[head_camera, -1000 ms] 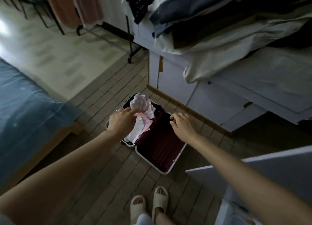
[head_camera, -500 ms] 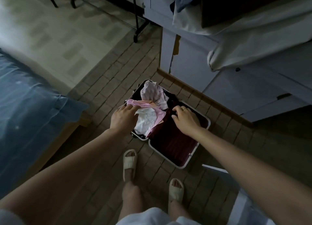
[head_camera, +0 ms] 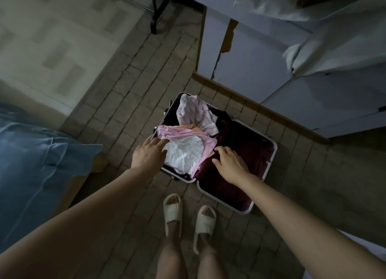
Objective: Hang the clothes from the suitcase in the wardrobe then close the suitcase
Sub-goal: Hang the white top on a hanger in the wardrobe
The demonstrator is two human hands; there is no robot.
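An open suitcase [head_camera: 274,153] with a pale rim lies flat on the brick-patterned floor. Its left half holds a pink garment [head_camera: 183,132], a white garment [head_camera: 186,154], a pale striped garment [head_camera: 194,113] and a bit of orange cloth [head_camera: 189,126]. The right half shows only dark red lining [head_camera: 246,153]. My left hand [head_camera: 149,156] lies with fingers stretched onto the pink and white garments at the left rim. My right hand [head_camera: 228,162] rests with spread fingers on the lining, its fingertips touching the pink garment's right edge.
White wardrobe cabinets [head_camera: 250,55] stand just behind the suitcase, with pale cloth [head_camera: 334,48] hanging over them at top right. A bed with a blue cover [head_camera: 31,153] is at the left. A black rack foot [head_camera: 155,13] stands at top centre. My slippered feet [head_camera: 173,214] are near the suitcase.
The view has tilted further down and closer to the suitcase. The pink garment now lies spread over the white one. My right hand slid toward the pink edge.
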